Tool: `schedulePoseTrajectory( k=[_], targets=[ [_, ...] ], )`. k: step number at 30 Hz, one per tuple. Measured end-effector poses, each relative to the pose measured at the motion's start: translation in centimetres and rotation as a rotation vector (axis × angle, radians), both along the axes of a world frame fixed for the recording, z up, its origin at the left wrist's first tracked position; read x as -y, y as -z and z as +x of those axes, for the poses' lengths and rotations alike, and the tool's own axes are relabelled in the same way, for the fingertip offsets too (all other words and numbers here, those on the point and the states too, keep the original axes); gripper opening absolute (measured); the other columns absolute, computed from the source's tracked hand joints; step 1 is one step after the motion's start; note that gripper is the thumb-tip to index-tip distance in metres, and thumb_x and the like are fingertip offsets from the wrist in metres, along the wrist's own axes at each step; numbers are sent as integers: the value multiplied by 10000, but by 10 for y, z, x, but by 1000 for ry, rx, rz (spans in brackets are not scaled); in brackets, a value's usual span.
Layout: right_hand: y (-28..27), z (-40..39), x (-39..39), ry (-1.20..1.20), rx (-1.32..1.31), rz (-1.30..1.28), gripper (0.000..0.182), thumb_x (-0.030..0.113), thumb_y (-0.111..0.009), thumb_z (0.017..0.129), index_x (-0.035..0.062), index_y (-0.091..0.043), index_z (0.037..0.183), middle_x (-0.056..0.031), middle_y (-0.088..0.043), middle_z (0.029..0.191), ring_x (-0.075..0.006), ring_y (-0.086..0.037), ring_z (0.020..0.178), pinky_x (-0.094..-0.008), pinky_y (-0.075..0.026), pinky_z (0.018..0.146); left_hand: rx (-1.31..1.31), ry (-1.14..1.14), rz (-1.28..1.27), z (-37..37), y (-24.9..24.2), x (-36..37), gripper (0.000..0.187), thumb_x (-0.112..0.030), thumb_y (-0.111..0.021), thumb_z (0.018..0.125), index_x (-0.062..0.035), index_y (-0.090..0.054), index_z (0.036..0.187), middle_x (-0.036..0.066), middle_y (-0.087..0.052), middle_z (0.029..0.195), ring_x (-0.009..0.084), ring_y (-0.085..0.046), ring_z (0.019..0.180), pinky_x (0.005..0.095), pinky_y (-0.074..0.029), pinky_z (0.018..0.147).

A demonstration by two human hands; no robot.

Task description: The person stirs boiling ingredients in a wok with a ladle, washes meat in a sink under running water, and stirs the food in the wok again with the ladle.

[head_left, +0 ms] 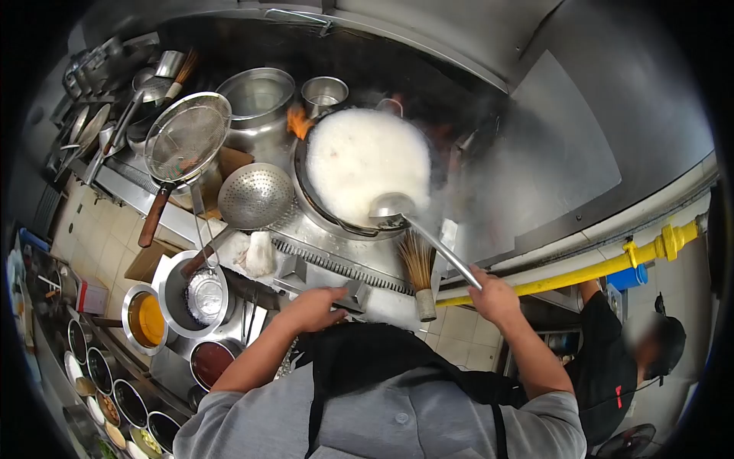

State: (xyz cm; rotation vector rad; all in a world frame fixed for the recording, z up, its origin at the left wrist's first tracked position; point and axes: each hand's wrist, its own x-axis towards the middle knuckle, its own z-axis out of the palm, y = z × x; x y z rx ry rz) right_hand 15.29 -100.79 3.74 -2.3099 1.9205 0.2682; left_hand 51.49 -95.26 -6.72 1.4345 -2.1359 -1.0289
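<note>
My right hand (495, 297) is wrapped round the long handle of a steel ladle (443, 251). The ladle's bowl rests at the near right edge of a wok (312, 191) filled with white, foaming liquid (371, 161). Flame (299, 122) licks up at the wok's left rim. My left hand (315, 309) is at the stove's front edge, beside a metal block (355, 294), fingers apart and holding nothing. Between the wok and my right hand stands a bamboo brush (418, 268), bristles up.
Left of the wok are a perforated skimmer (256, 196), a mesh strainer (188, 138) and a steel pot (256, 96). Bowls of yellow liquid (147, 318) and red sauce (214, 362) stand lower left. A yellow pipe (589, 269) runs along the right, near another person (612, 367).
</note>
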Motion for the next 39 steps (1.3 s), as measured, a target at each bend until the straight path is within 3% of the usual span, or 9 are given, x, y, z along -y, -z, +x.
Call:
schedulePoseTrajectory(
  k=[4, 9, 12, 21, 23, 27, 30, 36, 39],
  targets=[
    [27, 17, 7, 38, 12, -10, 512, 279, -542, 842, 154, -421, 1324, -212, -612, 974, -373, -614, 859, -465, -491, 769, -26, -243, -587, -35, -2, 66, 321, -215, -600, 815, -38, -595, 1083, 142, -610, 1037, 311, -568, 942, 402, -439, 853],
    [58, 38, 25, 63, 57, -20, 517, 265, -526, 848, 142, -407, 1336, -226, -613, 962, -398, -617, 851, -479, -487, 785, 238, -200, -616, -53, 2, 131, 274, -292, -537, 854, -41, -644, 866, 137, -636, 930, 296, -592, 846, 382, -462, 766],
    [60, 46, 30, 51, 118, -25, 524, 257, -523, 847, 104, -402, 1333, -231, -614, 960, -404, -615, 853, -480, -486, 783, 352, -137, -626, -59, 21, 139, 392, -348, -457, 894, -106, -653, 656, 97, -648, 662, 287, -627, 635, 399, -493, 626],
    [89, 53, 50, 133, 410, -33, 262, 234, -554, 839, 15, -555, 982, -249, -625, 887, -384, -612, 866, -470, -478, 770, 416, -91, -435, -63, 35, 150, 392, -349, -421, 908, -104, -676, 737, 105, -674, 743, 277, -652, 711, 411, -511, 648],
    [94, 50, 58, 298, 719, 95, 271, 225, -596, 841, -15, -559, 960, -122, -592, 638, -242, -579, 478, -367, -473, 436, 416, -97, -419, -63, 33, 149, 390, -348, -422, 906, -104, -677, 740, 105, -674, 743, 278, -652, 713, 411, -512, 650],
    [93, 43, 94, 443, 948, 102, 266, 225, -597, 853, -26, -556, 928, -91, -551, 589, -167, -506, 387, -308, -397, 327, 413, -91, -416, -63, 36, 150, 387, -345, -428, 902, -112, -678, 722, 99, -671, 718, 283, -650, 683, 421, -511, 637],
    [132, 19, 144, 165, 716, -250, 254, 201, -582, 853, -42, -538, 911, -93, -535, 572, -182, -505, 383, -327, -397, 324, 414, -88, -337, -63, 33, 150, 354, -356, -452, 888, -98, -675, 792, 114, -669, 800, 295, -639, 803, 418, -500, 725],
    [86, 80, 150, 478, 737, 99, 205, 129, -541, 846, -53, -477, 915, -67, -491, 570, -156, -467, 381, -314, -373, 315, -19, -302, -808, -45, -26, 84, 338, -271, -641, 759, -39, -595, 1000, 156, -578, 1022, 331, -533, 1025, 437, -400, 911],
    [96, 93, 134, 549, 1098, 406, 144, 103, -513, 829, -6, -444, 891, -94, -503, 632, -195, -488, 425, -342, -410, 363, -192, -376, -615, -26, -31, 36, 354, -220, -647, 750, -34, -582, 1044, 147, -579, 997, 330, -549, 982, 434, -417, 887]
  ],
)
